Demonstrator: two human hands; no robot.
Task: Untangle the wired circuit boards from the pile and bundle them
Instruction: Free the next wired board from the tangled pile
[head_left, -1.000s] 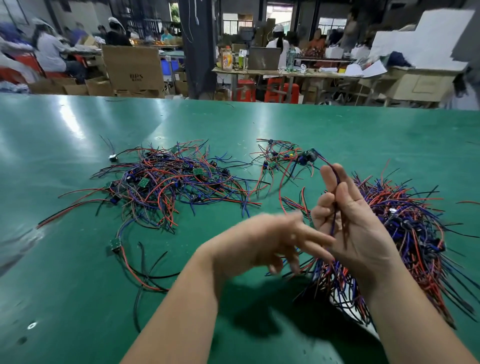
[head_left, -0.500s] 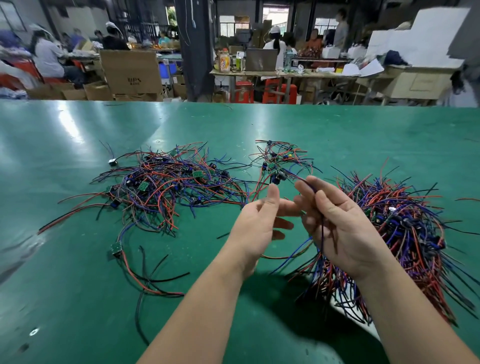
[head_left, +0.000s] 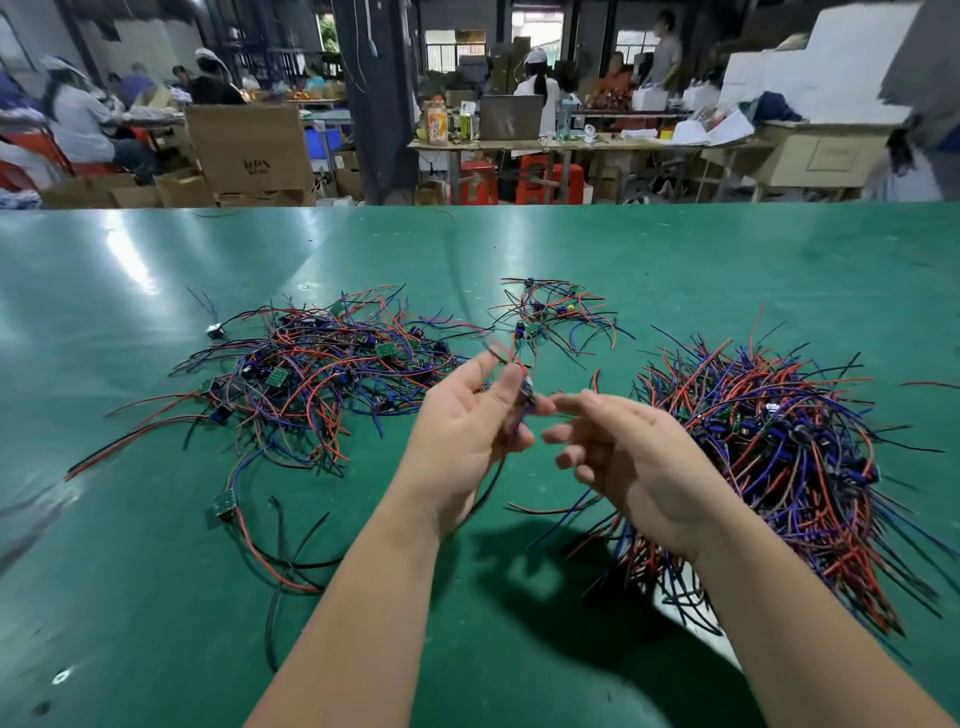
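Board (head_left: 527, 396): wired, pinched in left hand (head_left: 465, 436) above mid-table (head_left: 727, 249); wires trail below the palm.
Right hand (head_left: 636, 460): just beside board, fingers loose, gripping nothing; contact blurred.
Pile (head_left: 322, 374): tangled, toward left edge.
Bundle (head_left: 779, 457): toward right edge, beyond right hand.

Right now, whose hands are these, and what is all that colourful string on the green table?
One camera, worn on a person's head, looks down at their own bare hands. The string is red, blue and black wire joined to little green circuit boards. On the shiny green table lie a loose tangled pile on the left, a small clump farther back, and a thick heap on the right. The left hand pinches one small wired board in its grip, wires dangling. The right hand, blurred, seems to hold nothing.
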